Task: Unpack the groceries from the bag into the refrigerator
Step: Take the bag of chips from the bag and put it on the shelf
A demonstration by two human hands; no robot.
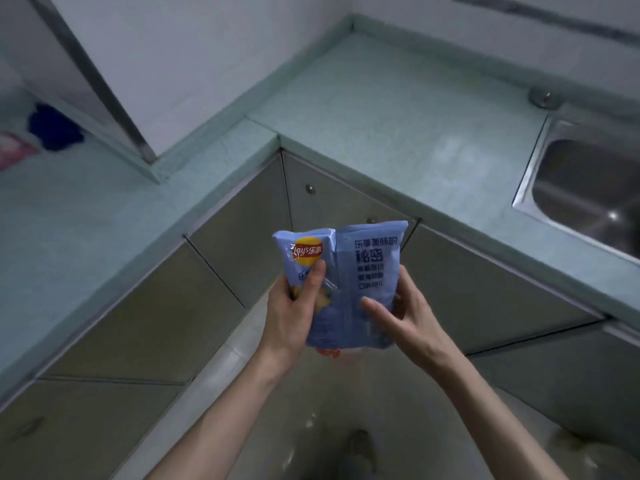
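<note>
Two light-blue Lay's chip packets [349,282] are held together in front of me, above the floor in the corner of an L-shaped counter. My left hand [294,313] grips the left packet, thumb across its front. My right hand [405,317] holds the right packet from its right side, thumb on the front and fingers behind. Something red-orange peeks out below the packets. No bag or refrigerator is in view.
A pale green countertop [398,109] wraps the corner, with grey cabinet doors [239,230] below. A steel sink [588,188] sits at the right. A dark blue object [53,128] and a pink packet [14,148] lie on the counter at far left. A foot [360,448] shows on the tiled floor.
</note>
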